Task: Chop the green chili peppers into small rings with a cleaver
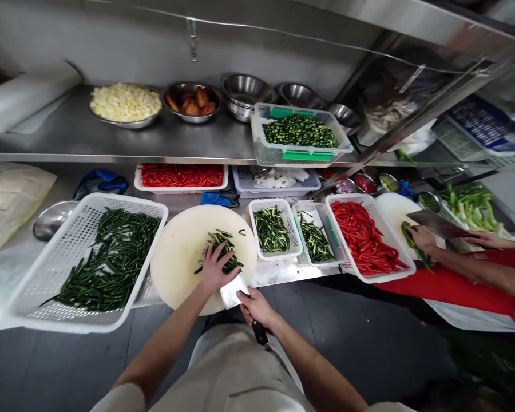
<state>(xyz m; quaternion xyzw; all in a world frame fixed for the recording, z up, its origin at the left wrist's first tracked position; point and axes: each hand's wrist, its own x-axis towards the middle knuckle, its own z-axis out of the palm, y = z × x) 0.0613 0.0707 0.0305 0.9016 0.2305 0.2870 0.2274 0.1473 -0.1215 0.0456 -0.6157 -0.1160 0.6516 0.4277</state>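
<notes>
My left hand [216, 265] lies with spread fingers over a small heap of green chilli peppers [223, 240] on the round white cutting board [175, 257]. At the board's front right edge, my right hand [256, 307] grips a cleaver [234, 290] by its black handle, the pale blade lying flat beside my left hand. A large white basket [21, 297] of long green chillies [107, 257] stands left of the board. Just right of the board is a small white basket [297, 250] holding cut green chillies [271, 229].
Further right are a clear box of green strips [313, 237] and a basket of red chillies [364, 237]. A co-worker's hands [423, 237] hold a cleaver [440, 223] over another board. The shelf above bears metal bowls [246, 91] and a tub of chopped greens [300, 130].
</notes>
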